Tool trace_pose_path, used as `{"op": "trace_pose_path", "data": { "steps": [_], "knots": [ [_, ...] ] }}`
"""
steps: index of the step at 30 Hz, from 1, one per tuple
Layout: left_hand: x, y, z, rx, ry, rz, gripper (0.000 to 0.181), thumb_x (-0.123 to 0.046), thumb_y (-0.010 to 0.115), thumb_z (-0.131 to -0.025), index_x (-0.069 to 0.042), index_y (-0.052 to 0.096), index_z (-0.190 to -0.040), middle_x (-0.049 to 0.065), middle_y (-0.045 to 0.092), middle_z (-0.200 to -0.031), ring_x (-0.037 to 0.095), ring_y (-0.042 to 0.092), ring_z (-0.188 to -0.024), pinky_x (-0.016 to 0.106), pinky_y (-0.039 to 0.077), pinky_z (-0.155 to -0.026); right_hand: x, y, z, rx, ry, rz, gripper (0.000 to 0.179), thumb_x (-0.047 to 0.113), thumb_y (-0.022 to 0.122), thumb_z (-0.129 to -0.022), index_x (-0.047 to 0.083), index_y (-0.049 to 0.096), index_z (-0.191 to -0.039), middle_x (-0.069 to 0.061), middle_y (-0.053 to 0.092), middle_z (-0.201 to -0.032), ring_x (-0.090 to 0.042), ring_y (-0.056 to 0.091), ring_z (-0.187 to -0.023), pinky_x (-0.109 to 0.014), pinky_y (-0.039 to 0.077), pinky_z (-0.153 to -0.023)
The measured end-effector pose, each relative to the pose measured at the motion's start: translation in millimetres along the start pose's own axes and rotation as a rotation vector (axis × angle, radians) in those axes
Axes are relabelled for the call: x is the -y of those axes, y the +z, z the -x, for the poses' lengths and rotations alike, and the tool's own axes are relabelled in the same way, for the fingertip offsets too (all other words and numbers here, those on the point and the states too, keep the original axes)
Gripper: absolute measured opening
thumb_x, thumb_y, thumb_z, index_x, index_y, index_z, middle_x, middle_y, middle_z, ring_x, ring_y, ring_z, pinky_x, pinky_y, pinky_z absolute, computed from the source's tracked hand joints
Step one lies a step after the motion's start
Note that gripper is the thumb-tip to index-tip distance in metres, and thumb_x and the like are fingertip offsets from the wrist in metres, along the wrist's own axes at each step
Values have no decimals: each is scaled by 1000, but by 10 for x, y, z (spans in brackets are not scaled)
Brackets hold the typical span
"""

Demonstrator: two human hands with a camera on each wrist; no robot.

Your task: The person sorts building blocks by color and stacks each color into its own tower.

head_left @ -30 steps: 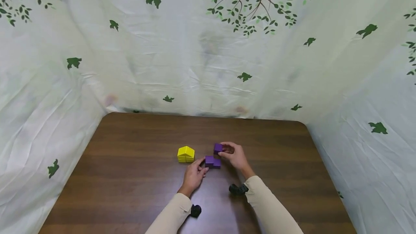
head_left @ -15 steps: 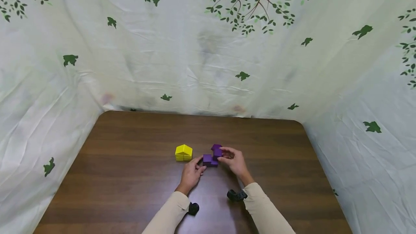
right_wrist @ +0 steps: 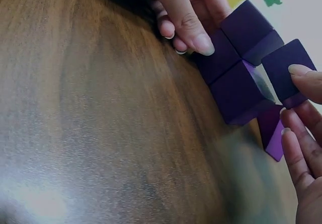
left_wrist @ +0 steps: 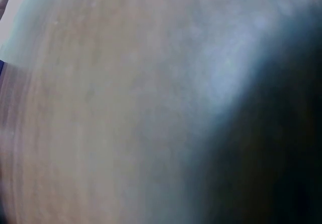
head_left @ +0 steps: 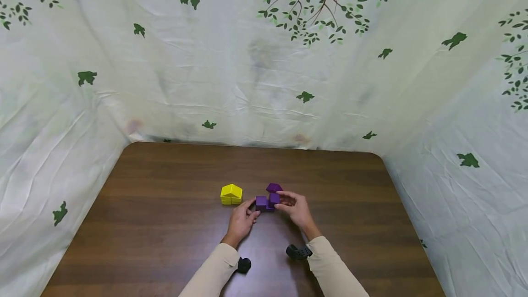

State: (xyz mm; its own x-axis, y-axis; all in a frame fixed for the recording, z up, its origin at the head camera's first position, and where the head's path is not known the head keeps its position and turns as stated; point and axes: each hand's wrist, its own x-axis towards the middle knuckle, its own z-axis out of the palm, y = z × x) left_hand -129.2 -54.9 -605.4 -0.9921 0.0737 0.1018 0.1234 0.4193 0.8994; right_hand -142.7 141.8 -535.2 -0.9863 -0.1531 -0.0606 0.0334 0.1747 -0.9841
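Note:
Three purple cubes stand together: a lower-left cube (right_wrist: pixel 217 63), an upper cube (right_wrist: pixel 249 25) on top of it and a lower-right cube (right_wrist: pixel 239 95) beside it. My left hand (head_left: pixel 240 222) grips this group from the left, thumb on the near side and index finger toward the far side. Between the thumb and fingers of my right hand (head_left: pixel 299 214) is another purple cube (right_wrist: pixel 284 70). It hangs over the lower-right cube, with a narrow gap to the upper cube. Behind lies a purple triangular block (head_left: pixel 274 187), partly hidden. The left wrist view is mostly blurred.
On the brown wooden table (head_left: pixel 177 223), left of the purple blocks, stands a yellow house-shaped group of blocks (head_left: pixel 231 194) with a peaked top. A white cloth (head_left: pixel 247 81) printed with green leaves hangs around the table's back and sides.
My right hand has brought its purple cube toward me and down, over the lower-right cube. That uncovers the triangular block behind. The left hand stays at the group.

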Motion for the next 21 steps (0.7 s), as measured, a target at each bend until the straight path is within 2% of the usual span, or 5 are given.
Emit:
{"op": "trace_pose_path", "data": {
  "steps": [4,12,16,21],
  "knots": [
    [0,-2,3,-4,-3,-3,44,-2,71,-85,5,58,-126,4,60,-71,8,59,-53,21,49,-56,-17,16,17,2,8,-7,37,-8,71,-80,-11,63,-116,-28,66,-103,-34,64,-93,-19,51,-71],
    [-6,-6,3,-6,0,-11,44,-3,71,-84,5,59,-126,2,60,-66,7,58,-51,21,48,-55,-51,31,22,5,-39,4,36,-10,71,-80,-14,62,-115,-29,66,-105,-36,64,-93,-20,51,-74],
    [-4,-2,-4,-6,-14,-12,44,-3,71,-85,4,59,-126,2,60,-67,7,58,-52,21,48,-55,-53,39,21,10,-26,10,37,-8,72,-80,-12,63,-116,-27,66,-106,-35,64,-95,-20,51,-74],
    [20,-4,1,-8,29,-18,43,-2,71,-85,7,58,-125,4,60,-68,7,58,-52,22,49,-53,-52,55,20,28,-37,1,37,-10,70,-80,-12,62,-117,-29,65,-106,-40,63,-97,-19,51,-74]
  ]
}}
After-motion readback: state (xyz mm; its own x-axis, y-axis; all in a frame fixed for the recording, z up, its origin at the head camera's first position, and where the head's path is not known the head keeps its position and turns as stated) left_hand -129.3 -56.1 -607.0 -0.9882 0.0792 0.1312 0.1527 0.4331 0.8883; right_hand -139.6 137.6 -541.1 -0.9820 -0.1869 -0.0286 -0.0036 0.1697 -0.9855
